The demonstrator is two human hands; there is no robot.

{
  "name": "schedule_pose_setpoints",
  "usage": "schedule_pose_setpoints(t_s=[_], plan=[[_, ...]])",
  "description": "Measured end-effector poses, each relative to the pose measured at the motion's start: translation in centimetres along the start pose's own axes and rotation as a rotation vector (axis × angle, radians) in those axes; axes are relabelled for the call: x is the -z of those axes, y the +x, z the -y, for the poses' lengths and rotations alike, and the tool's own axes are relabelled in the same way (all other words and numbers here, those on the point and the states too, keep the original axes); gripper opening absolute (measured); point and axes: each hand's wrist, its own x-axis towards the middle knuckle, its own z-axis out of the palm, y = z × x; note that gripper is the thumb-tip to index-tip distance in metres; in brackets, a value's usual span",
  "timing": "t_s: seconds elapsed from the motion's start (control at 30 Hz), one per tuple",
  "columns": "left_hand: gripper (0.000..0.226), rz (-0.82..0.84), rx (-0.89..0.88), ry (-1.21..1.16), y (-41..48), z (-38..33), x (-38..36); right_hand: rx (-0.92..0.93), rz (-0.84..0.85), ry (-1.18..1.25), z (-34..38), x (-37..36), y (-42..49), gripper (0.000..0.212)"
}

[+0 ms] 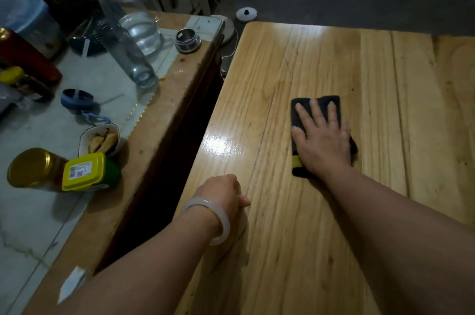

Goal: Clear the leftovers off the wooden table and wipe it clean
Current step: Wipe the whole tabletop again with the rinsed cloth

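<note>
A home kitchen or dining corner: a wooden table (308, 224) stands beside a cluttered counter (51, 212) carrying a glass water jug (140, 29), a gold-lidded jar (30, 168), a yellow-capped condiment tub (84, 172), a dish of food scraps (101, 140) and a dark basket of utensils (87, 32)

Right hand (321, 135) flat, left hand (223, 192) curled.

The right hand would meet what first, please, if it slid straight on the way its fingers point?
Nothing, it seems: ahead of the right hand and cloth lies only bare wooden table up to its far edge.
</note>
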Motion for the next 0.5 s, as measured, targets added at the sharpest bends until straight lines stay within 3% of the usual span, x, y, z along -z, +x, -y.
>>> schedule_pose_setpoints(t_s=[0.33,0.5], plan=[[0.027,-0.026,0.003,0.001,1.1,1.0,0.0,0.550,0.154,-0.040,12.3,-2.9,0.6,0.052],[0.031,-0.028,0.023,0.036,0.8,1.0,-0.2,0.596,0.157,-0.019,11.1,-3.1,0.0,0.051]])
